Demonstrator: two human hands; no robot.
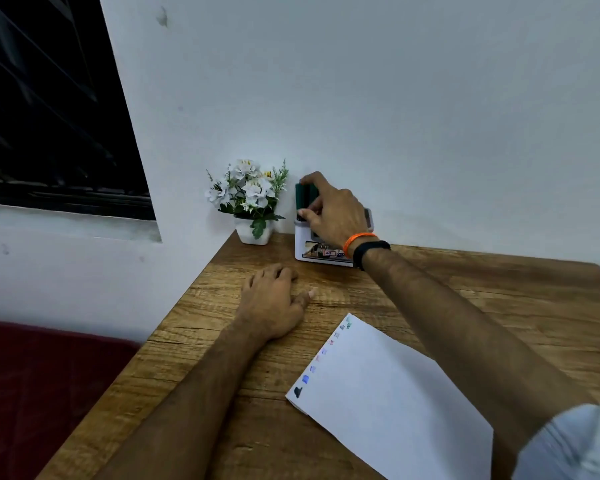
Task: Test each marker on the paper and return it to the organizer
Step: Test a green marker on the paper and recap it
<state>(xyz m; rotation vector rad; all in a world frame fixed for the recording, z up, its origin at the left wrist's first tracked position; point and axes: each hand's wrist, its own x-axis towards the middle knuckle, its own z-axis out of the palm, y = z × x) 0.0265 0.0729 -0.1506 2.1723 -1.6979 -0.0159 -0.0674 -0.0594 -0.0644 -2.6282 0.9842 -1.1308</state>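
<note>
A white organizer (300,245) stands against the wall at the back of the wooden table (465,289). Dark green markers (303,199) stick up out of it. My right hand (333,213) reaches over the organizer, with a fingertip on top of a green marker and the thumb against its lower part, pinching it. My left hand (274,299) rests on the table in front of the organizer, fingers loosely bent, holding nothing. A white sheet of paper (395,393) lies nearer to me, with several small colour swatches along its left edge.
A small white pot of white artificial flowers (248,202) stands just left of the organizer at the table's back corner. A dark window (49,116) is on the left wall. A dark red seat (49,393) lies below the table's left edge.
</note>
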